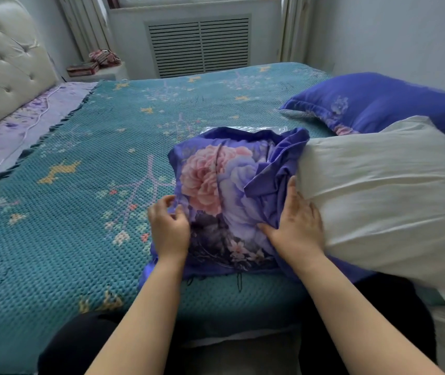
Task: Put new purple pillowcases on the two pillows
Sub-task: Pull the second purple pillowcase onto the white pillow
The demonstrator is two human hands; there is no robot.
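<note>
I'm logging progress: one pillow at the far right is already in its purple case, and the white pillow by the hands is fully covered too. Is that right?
Not quite. The head view shows the white pillow mostly bare; only its end sits in the flowered purple pillowcase. The far-right pillow is indeed in its purple case.

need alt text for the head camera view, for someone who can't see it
A person's left hand pinches the edge of a purple floral pillowcase while the right hand rests at its bunched opening, where a bare white pillow is partly inside. They lie on a teal bedspread; a second pillow, already in a purple case, lies behind.
</note>
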